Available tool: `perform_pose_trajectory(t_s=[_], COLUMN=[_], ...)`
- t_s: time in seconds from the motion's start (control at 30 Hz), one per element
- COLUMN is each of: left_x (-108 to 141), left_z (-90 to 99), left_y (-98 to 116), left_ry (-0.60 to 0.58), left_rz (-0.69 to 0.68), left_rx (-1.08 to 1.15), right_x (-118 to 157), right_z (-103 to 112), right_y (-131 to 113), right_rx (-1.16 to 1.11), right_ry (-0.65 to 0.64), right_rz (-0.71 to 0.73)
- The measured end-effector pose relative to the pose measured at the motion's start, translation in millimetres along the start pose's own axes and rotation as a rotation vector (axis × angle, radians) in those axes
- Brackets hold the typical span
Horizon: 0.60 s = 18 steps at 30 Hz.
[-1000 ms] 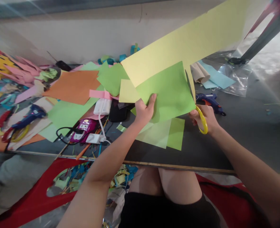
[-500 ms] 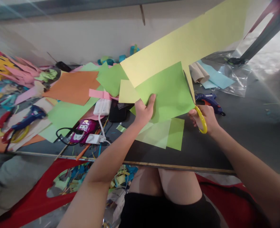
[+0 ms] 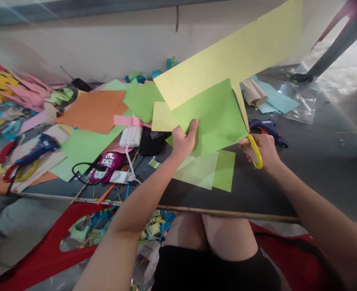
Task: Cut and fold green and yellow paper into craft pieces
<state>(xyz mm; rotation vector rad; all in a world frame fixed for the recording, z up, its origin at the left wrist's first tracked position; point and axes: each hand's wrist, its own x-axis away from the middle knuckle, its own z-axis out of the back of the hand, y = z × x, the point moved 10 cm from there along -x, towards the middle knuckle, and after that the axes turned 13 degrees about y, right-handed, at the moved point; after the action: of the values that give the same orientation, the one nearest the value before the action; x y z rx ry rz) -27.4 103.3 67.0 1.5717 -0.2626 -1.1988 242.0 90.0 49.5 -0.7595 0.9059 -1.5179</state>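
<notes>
My left hand point(image 3: 184, 139) grips a green sheet point(image 3: 216, 117) with the thumb on top; the other fingers are hidden under the paper. Behind and against the green sheet is a long yellow sheet point(image 3: 227, 56), which slants up to the right. My right hand point(image 3: 265, 150) is closed around yellow-handled scissors point(image 3: 255, 151) at the green sheet's right corner. A narrow yellow strip point(image 3: 242, 107) runs down to the scissors, whose blades are mostly hidden. Below the held paper, a pale green sheet point(image 3: 196, 173) and a green piece point(image 3: 225, 171) lie on the table.
A blue glue gun point(image 3: 271, 130) lies beyond my right hand. Left of my left hand are a black phone point(image 3: 150, 143), a white charger point(image 3: 122, 177) with cables, a purple toy car point(image 3: 107, 165) and orange paper point(image 3: 95, 109). Another glue gun point(image 3: 39, 150) lies farther left.
The far end of the yellow sheet has shifted left and down a little. My right hand and the scissors have moved very slightly left. My left hand has stayed in place.
</notes>
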Motion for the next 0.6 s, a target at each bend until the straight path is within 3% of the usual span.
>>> perform_pose_trajectory(t_s=[0.13, 0.33, 0.6], left_x=[-2, -1, 5], left_z=[2.0, -6.9, -16.4], left_y=[-1, 0, 1], left_ry=[0.021, -0.051, -0.133], left_rz=[0.004, 0.033, 0.037], left_rx=[-0.011, 0.045, 0.065], right_x=[-1, 1, -5], right_z=[-2, -12, 1], right_y=[-8, -21, -9], right_rx=[-0.077, -0.178, -0.047], right_ry=[-0.075, -0.212, -0.029], right_rz=[0.104, 0.188, 0.201])
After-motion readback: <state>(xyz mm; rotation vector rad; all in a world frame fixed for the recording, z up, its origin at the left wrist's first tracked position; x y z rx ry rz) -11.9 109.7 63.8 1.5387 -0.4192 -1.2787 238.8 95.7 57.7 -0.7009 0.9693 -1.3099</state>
